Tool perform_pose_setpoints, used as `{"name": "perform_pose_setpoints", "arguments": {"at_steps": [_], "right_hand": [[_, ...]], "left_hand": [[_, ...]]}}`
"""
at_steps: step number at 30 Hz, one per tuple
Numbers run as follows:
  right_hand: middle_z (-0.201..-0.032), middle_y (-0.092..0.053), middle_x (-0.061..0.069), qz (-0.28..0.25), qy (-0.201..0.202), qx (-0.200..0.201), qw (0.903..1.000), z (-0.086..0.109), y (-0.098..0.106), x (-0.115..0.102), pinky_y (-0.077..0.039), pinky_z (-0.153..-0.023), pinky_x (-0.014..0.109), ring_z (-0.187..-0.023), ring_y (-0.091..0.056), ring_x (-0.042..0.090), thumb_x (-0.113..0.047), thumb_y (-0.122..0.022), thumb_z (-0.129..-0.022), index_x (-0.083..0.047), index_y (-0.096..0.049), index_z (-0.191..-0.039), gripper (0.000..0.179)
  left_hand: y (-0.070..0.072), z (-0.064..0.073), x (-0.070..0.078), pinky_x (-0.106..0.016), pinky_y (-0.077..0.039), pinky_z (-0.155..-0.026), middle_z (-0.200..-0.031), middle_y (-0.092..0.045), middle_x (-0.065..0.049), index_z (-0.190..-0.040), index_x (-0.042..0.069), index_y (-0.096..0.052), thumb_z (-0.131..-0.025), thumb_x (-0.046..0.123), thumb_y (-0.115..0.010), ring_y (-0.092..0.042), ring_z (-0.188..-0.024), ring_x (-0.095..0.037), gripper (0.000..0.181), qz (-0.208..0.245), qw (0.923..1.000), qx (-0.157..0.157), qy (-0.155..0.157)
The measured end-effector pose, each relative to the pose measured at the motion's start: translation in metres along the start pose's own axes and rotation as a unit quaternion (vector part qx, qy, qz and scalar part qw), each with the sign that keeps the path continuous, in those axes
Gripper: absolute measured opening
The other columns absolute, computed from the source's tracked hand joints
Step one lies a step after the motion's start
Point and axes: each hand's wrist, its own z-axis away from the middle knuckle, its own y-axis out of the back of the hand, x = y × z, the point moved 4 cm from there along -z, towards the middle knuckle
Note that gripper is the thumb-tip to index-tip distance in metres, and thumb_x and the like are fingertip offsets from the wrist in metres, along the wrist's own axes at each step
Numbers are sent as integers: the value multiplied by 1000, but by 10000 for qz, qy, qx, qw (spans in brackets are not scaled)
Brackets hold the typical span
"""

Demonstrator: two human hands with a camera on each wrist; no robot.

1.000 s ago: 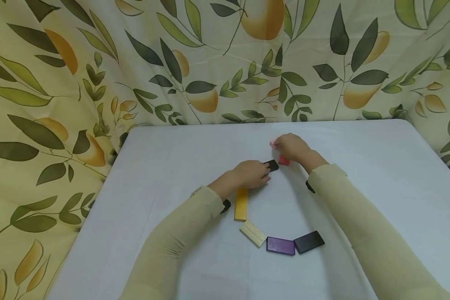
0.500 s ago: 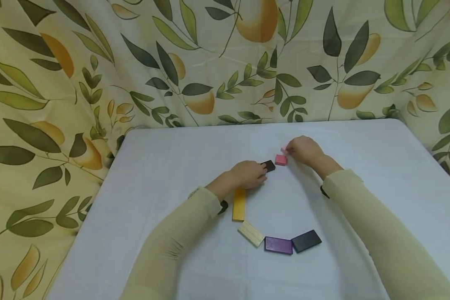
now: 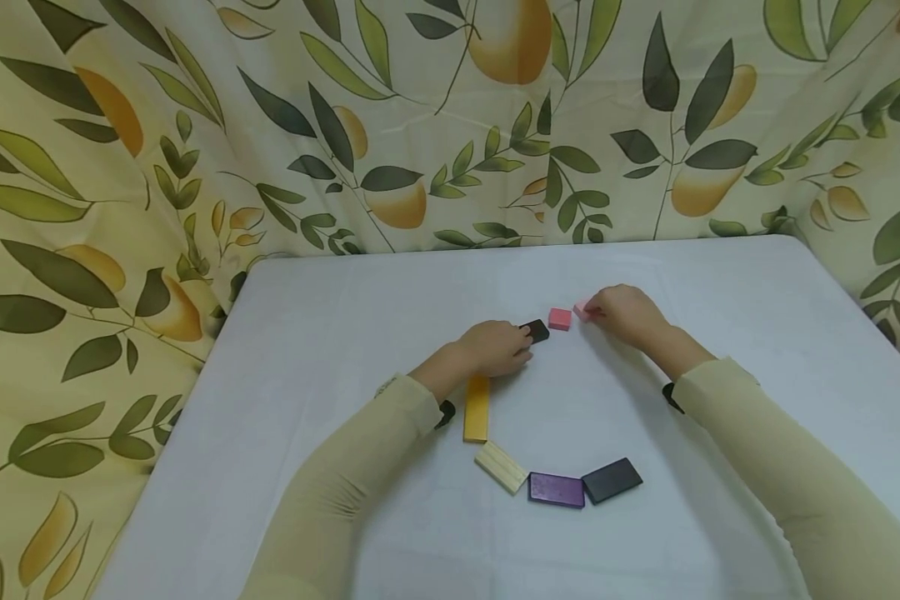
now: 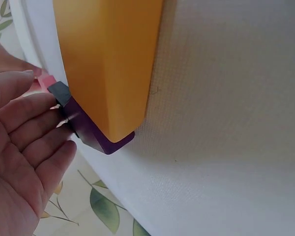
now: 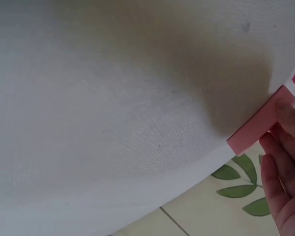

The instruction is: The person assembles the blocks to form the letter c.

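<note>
My right hand (image 3: 630,315) pinches a light pink block (image 5: 255,123) between thumb and fingers, low at the table surface. Just left of it lies a darker pink block (image 3: 559,319), with a small gap between them. A black block (image 3: 540,331) comes after that, partly under the fingers of my left hand (image 3: 495,348). In the left wrist view those fingers are extended, their tips beside a purple block (image 4: 88,125) and the black one, the thumb held apart. A yellow block (image 3: 477,408) runs from beneath the left hand toward me; the head view hides the purple one.
Nearer me, the curved row continues with a pale wood-grained block (image 3: 501,467), another purple block (image 3: 557,490) and a dark block (image 3: 612,481). They lie on a white-covered table (image 3: 345,308). A leaf-patterned curtain (image 3: 270,125) hangs behind and at the left.
My right hand has carried the light pink block right and toward me, from behind the darker pink block to its right side. My left hand has stayed nearly still.
</note>
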Motion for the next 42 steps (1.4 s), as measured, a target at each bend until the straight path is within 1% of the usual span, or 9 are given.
{"name": "perform_pose_setpoints", "arguments": {"at_steps": [8,15,18,24,28,34,42], "right_hand": [[-90,-66,23,112,52,324,9994,14,-4,-2,-47,-81,47,-88,-62,37,1,-67,-81,10,-67,-97,18],[-89,-66,23,11,93,384,9992,23,-5,-11,-48,-80,46,-87,-62,37,1,-69,-79,11,-67,-96,20],[-85,-67,22,55,201,478,9986,27,-4,-14,-48,-78,46,-83,-63,36,1,-70,-78,11,-67,-94,20],[-78,-66,19,142,577,684,9959,35,-3,-23,-50,-74,44,-75,-64,32,1,-73,-75,10,-69,-88,16],[-75,-65,16,127,703,688,9951,37,-5,-30,-51,-73,43,-74,-64,31,1,-73,-75,8,-69,-86,13],[-75,-65,14,7,711,622,9955,35,-8,-35,-51,-72,41,-74,-63,29,-1,-73,-76,6,-70,-86,13],[-69,-62,9,24,806,652,9946,34,-11,-38,-51,-68,39,-68,-61,25,-1,-73,-76,5,-70,-82,9]], "left_hand": [[1,0,1,-27,-38,-96,-136,-47,-3,-130,11,-53,-98,32,-43,-55,-108,-16,39,-58,10000,30,-16],[1,-1,1,-27,-38,-95,-136,-47,-4,-129,10,-54,-98,32,-43,-55,-106,-16,40,-190,9998,74,-20],[1,-2,2,-27,-38,-96,-136,-46,-4,-131,10,-52,-98,32,-42,-54,-108,-16,41,-206,9998,64,-11],[1,-3,1,-27,-36,-98,-137,-45,-4,-133,10,-50,-98,33,-42,-52,-114,-17,42,-182,9998,13,48],[0,-3,0,-27,-36,-98,-137,-46,-4,-132,11,-51,-98,33,-42,-52,-114,-17,42,-226,9997,1,68],[0,-3,0,-27,-37,-97,-136,-47,-4,-131,11,-52,-98,33,-42,-53,-111,-17,41,-162,9998,-29,87],[-1,-2,2,-27,-38,-96,-135,-48,-3,-128,11,-55,-98,32,-43,-55,-105,-16,39,-63,9999,-37,102]]}}
